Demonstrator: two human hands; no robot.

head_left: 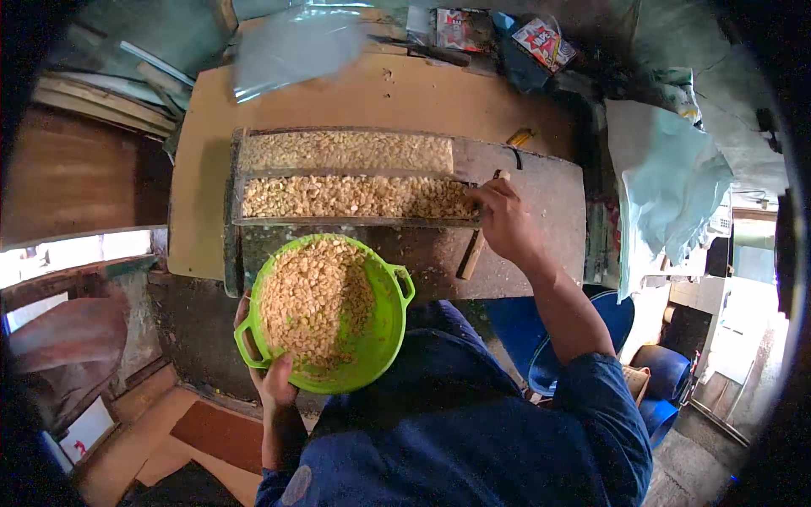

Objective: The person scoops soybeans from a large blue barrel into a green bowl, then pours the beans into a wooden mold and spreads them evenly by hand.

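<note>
Far row (346, 153) looks packed level, near row (355, 197) filled but apparently unlevelled; left hand (277, 389) grasping part-full green basin (387, 308); right hand (507, 221) at near row's end, grip unclear.

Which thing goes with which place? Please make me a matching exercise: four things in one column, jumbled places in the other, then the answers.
Things
1. Round bright green plastic basin
2. Thin brown wooden stick
3. Bare right hand
4. Clear, shiny plastic sheet

Places
A. At the right end of the nearer long strip of pale flakes
B. At the far edge of the tan tabletop
C. Slanting across the grey-brown board, partly hidden by a hand
D. Held by the bare left hand

Pairs: 1-D; 2-C; 3-A; 4-B
</note>
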